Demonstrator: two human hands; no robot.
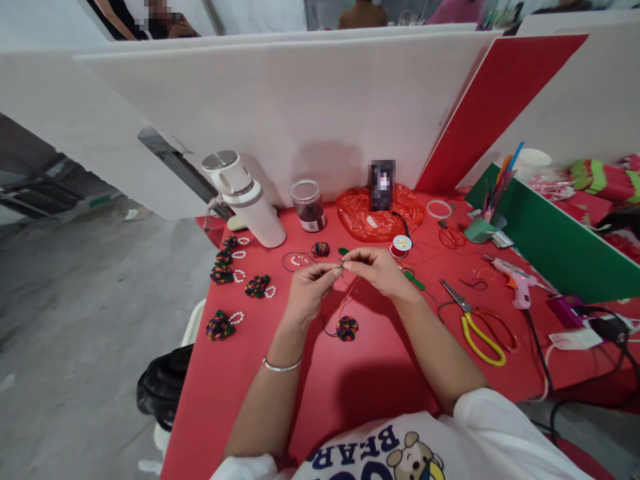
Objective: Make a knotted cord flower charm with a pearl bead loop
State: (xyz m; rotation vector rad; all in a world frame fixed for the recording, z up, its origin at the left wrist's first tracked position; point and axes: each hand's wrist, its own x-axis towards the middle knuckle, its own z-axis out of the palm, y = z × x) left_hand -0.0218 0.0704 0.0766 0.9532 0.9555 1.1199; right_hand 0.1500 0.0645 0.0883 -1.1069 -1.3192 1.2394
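Note:
My left hand (314,288) and my right hand (374,268) meet above the middle of the red table, fingertips pinched together. Between them is a small piece of green yarn (342,265), mostly covered by the fingers. Below the hands lies a dark multicoloured crocheted piece (347,328) with loose yarn tails. Just behind them sit a ball of multicoloured yarn (320,249) and a short string of white beads (299,261). Under my right wrist rests a green-handled crochet hook (414,279). A spool of red thread (401,245) stands behind my right hand.
Several crocheted pieces with bead loops (220,325) lie at the left. Along the back stand a white tumbler (255,207), a jar (308,205) and a phone (382,185) on a red plastic bag (350,217). Yellow-handled scissors (480,337) and a glue gun (520,283) lie right.

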